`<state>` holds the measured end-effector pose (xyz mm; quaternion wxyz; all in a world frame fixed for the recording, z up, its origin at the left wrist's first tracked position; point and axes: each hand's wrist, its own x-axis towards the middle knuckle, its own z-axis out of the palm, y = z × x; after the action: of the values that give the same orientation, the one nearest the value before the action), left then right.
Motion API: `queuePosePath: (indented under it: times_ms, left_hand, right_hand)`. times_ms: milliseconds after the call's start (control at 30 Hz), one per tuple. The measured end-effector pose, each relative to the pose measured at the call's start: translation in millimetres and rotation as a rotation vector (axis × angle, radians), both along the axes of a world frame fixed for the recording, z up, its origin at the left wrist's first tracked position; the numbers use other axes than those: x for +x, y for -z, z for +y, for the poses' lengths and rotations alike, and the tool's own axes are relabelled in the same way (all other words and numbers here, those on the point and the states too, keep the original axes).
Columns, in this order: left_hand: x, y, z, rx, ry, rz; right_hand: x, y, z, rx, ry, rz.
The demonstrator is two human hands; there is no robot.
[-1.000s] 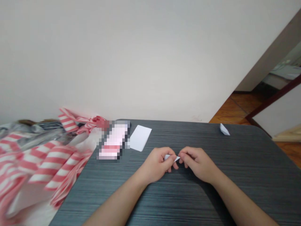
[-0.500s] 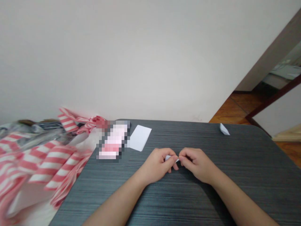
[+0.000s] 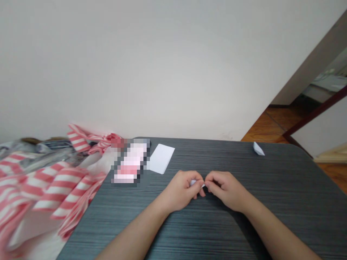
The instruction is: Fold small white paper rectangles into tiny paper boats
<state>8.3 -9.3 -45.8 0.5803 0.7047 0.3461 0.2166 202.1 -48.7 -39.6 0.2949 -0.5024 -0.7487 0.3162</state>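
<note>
A small folded piece of white paper [image 3: 193, 182] is pinched between the thumb and fingers of my left hand [image 3: 185, 189]. My right hand [image 3: 225, 187] is closed in a pinch at the paper's right tip, its thumb and forefinger meeting the left fingertips. Most of the paper is covered by my fingers, so its full shape cannot be made out. Both hands are just above the dark wood-grain table [image 3: 195, 234].
White paper sheets [image 3: 162, 159] lie at the back left, beside a pixelated pink-and-white object [image 3: 130, 162]. A folded white paper piece [image 3: 258, 148] rests at the back right. Red-and-white striped cloth [image 3: 62, 184] heaps left of the table; a wall [image 3: 173, 72] stands behind.
My right hand has shifted slightly left, closing the small gap to my left fingertips. The left hand and the things on the table look unmoved.
</note>
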Motion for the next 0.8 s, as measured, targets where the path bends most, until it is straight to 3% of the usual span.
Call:
queuePosePath:
  times_ms: [467, 800]
  left_hand:
    - [1.8, 2.0, 0.6, -0.12, -0.056, -0.105]
    - [1.2, 1.4, 1.0, -0.055, -0.046, -0.039]
  right_hand:
    - [6.3, 3.7, -0.2, 0.048, 0.037, -0.022]
    - [5.3, 0.6, -1.0, 0.057, 0.001, -0.018]
